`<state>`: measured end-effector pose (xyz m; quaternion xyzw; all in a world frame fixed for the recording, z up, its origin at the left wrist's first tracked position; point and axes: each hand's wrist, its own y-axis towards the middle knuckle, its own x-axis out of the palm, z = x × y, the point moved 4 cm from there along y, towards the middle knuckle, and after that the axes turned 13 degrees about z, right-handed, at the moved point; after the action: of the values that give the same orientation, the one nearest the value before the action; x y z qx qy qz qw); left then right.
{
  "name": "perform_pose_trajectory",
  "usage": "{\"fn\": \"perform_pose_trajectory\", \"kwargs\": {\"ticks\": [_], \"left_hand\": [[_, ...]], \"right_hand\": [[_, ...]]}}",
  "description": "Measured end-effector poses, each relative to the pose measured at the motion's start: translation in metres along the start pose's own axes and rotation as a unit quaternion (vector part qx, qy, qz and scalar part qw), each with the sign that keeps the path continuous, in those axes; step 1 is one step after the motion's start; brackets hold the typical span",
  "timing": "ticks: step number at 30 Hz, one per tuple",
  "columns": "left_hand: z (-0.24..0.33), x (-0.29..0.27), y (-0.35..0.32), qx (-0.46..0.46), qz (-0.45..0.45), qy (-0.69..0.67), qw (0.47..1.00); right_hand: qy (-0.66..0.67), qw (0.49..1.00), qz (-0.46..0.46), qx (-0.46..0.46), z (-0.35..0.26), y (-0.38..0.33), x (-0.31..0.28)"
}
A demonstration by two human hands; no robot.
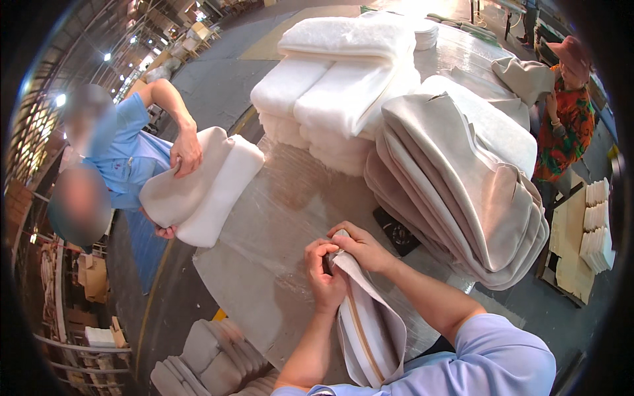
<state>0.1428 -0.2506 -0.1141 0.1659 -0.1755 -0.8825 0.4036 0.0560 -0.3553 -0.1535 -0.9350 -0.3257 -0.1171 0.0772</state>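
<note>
My left hand [325, 274] and my right hand [360, 247] both pinch the top corner of a beige fabric cushion cover [370, 323] with a zipper strip along its open edge. The cover hangs down toward my chest over the table's near edge. Just right of my hands rises a tall stack of the same beige covers [462, 191]. Behind it sit piles of white foam pads [330, 92].
The table [277, 218] is wrapped in clear plastic film. A person in blue at the left presses a white foam pad into a cover [198, 188]. Another person in a red patterned top [568, 125] stands at the right. More covers [211, 360] lie stacked on the floor below.
</note>
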Motion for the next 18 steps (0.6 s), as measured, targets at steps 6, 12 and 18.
{"fn": "perform_pose_trajectory", "kwargs": {"ticks": [6,12,18], "left_hand": [[0.01,-0.004,0.022,0.025,-0.072,0.072,0.994],[-0.003,-0.002,0.023,-0.051,-0.075,0.024,0.996],[-0.014,-0.002,0.001,-0.122,-0.003,-0.088,0.989]], "right_hand": [[0.11,0.99,-0.034,0.078,-0.001,0.0,-0.001],[0.096,0.993,-0.032,0.058,0.012,0.009,-0.001],[0.02,1.0,-0.016,0.012,0.009,0.013,0.003]]}}
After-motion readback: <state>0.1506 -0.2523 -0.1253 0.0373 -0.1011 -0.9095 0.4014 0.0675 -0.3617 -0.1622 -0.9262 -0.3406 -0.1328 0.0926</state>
